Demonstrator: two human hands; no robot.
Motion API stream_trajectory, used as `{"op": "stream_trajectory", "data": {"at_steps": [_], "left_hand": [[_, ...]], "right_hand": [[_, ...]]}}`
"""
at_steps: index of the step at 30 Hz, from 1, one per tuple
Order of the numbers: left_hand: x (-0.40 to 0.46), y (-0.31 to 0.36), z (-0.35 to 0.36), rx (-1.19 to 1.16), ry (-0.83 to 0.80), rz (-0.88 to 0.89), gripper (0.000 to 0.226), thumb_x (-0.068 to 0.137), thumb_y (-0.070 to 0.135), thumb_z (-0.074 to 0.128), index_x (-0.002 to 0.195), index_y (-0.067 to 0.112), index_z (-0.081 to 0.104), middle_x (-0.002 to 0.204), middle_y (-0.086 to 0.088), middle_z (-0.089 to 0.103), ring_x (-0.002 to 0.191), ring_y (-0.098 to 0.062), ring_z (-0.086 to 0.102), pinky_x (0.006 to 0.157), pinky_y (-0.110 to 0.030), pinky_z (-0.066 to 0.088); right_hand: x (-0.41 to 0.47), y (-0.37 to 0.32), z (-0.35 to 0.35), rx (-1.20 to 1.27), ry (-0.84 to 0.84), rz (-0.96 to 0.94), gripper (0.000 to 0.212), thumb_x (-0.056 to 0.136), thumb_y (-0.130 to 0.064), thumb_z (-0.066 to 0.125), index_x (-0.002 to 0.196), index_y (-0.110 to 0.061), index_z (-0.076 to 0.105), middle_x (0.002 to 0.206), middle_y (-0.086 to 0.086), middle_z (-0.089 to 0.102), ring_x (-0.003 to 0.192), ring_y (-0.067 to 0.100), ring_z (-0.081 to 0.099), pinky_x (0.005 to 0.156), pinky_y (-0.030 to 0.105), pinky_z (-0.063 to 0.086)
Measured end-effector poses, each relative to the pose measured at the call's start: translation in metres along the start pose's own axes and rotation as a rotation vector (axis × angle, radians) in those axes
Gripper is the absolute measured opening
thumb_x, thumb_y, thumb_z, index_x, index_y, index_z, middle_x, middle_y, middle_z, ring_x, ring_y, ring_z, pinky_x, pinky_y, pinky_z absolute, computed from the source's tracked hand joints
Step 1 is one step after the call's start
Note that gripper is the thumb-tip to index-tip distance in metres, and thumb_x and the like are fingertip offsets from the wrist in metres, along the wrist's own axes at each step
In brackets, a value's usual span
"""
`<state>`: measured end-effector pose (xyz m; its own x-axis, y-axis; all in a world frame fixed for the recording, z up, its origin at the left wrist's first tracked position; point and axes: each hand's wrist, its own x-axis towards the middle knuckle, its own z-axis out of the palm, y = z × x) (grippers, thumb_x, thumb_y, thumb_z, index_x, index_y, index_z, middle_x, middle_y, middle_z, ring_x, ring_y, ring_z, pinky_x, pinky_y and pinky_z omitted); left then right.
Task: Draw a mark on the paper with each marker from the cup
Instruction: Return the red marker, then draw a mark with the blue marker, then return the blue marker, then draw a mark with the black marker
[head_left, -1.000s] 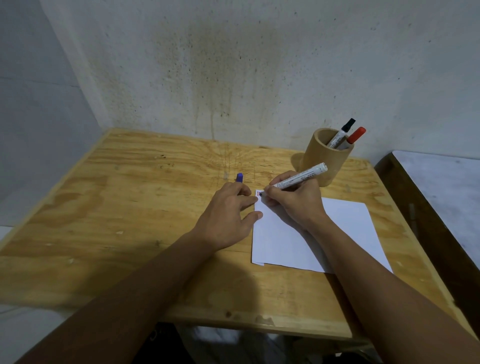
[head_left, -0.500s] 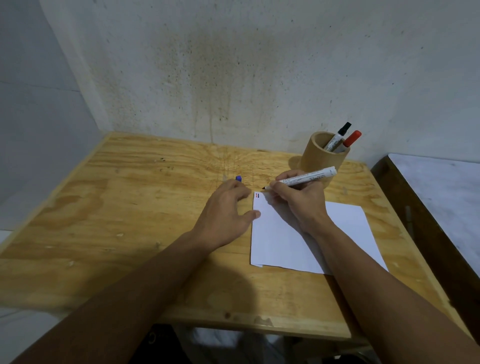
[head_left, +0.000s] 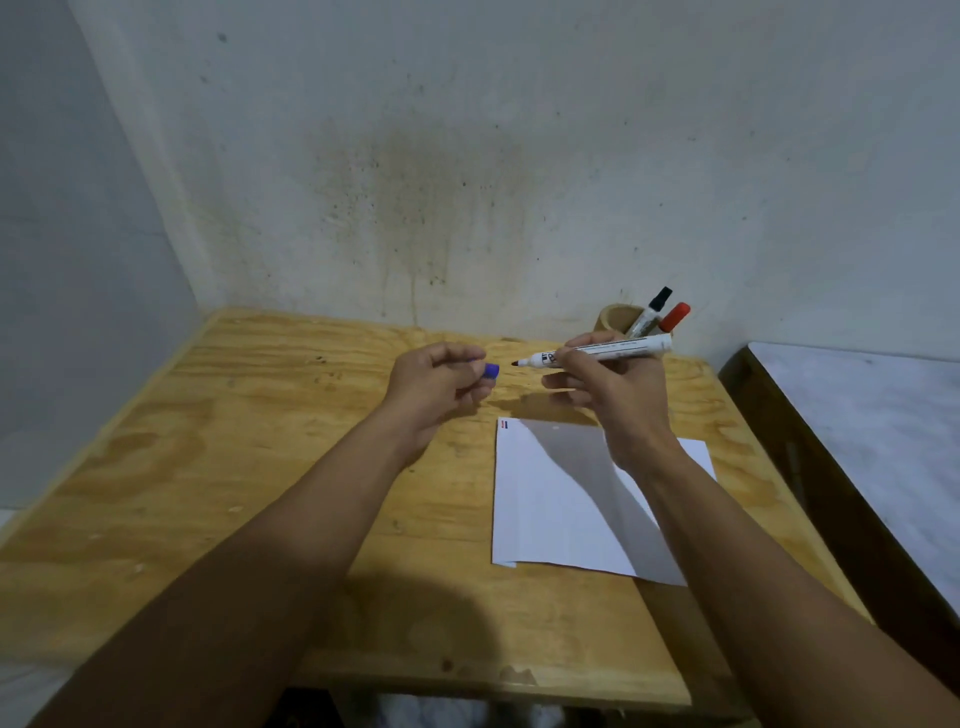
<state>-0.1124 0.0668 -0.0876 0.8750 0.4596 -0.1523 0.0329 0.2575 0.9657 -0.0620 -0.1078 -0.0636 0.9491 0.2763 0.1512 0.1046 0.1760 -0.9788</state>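
My right hand (head_left: 618, 395) grips an uncapped white marker (head_left: 602, 355), held level above the table with its dark tip pointing left. My left hand (head_left: 434, 384) pinches the marker's blue cap (head_left: 491, 370), a short gap from the tip. A white paper (head_left: 550, 509) lies flat below my right hand, with small red and blue marks (head_left: 503, 425) at its top left corner. Behind my right hand stands a tan cup (head_left: 618, 319) holding a black-capped marker (head_left: 652, 310) and a red-capped marker (head_left: 674, 317).
The plywood table (head_left: 260, 467) sits in a corner between two grey walls. A dark-edged surface with a pale top (head_left: 857, 415) stands close on the right. My right forearm crosses over the paper's right side.
Both hands lifted off the table. My right hand raised the marker from the paper and turned it level; my left hand picked up the blue cap. The view tilted upward.
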Motion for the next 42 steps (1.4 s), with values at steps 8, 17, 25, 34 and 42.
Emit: {"op": "stream_trajectory", "data": {"at_steps": [8,17,25,34,42], "left_hand": [[-0.010,0.021,0.025,-0.221,-0.153,-0.065,0.012,0.086,-0.006,0.056,0.088,-0.002,0.067,0.073,-0.013,0.070,0.060,-0.016,0.070,0.060,-0.023,0.059],[-0.014,0.031,0.041,-0.244,-0.195,-0.061,0.001,0.080,-0.002,0.066,0.081,-0.001,0.066,0.070,-0.014,0.072,0.063,-0.021,0.072,0.069,-0.036,0.062],[-0.021,0.041,0.068,-0.236,-0.166,0.034,0.001,0.077,0.000,0.070,0.078,0.001,0.069,0.067,-0.012,0.073,0.064,-0.022,0.072,0.074,-0.036,0.061],[-0.014,0.039,0.110,0.694,-0.078,0.499,0.044,0.086,0.015,0.063,0.129,0.014,0.055,0.137,-0.004,0.055,0.125,-0.021,0.051,0.105,-0.035,0.042],[0.006,0.028,0.107,1.463,-0.360,0.718,0.052,0.084,0.004,0.053,0.134,0.012,0.046,0.148,-0.003,0.042,0.140,-0.028,0.029,0.112,-0.049,0.025]], "right_hand": [[0.002,-0.015,-0.003,-0.083,0.042,-0.115,0.014,0.081,-0.003,0.074,0.086,0.007,0.065,0.079,0.026,0.071,0.060,0.027,0.071,0.051,0.030,0.052],[0.004,-0.028,-0.018,-0.052,0.007,-0.140,0.023,0.083,-0.006,0.074,0.094,0.013,0.066,0.081,0.021,0.070,0.064,0.017,0.068,0.051,0.018,0.048],[0.007,-0.038,-0.030,-0.149,0.039,-0.134,0.020,0.089,-0.021,0.068,0.093,-0.002,0.072,0.081,0.010,0.070,0.073,0.010,0.063,0.063,0.022,0.047],[0.045,-0.099,-0.069,-0.486,0.080,-0.104,0.016,0.104,-0.021,0.043,0.108,-0.007,0.045,0.091,0.013,0.067,0.084,0.026,0.071,0.071,0.035,0.059],[0.090,-0.126,-0.084,-1.550,-0.095,-0.166,0.022,0.094,-0.023,0.060,0.105,-0.012,0.075,0.098,0.010,0.074,0.080,0.026,0.065,0.073,0.039,0.058]]}}
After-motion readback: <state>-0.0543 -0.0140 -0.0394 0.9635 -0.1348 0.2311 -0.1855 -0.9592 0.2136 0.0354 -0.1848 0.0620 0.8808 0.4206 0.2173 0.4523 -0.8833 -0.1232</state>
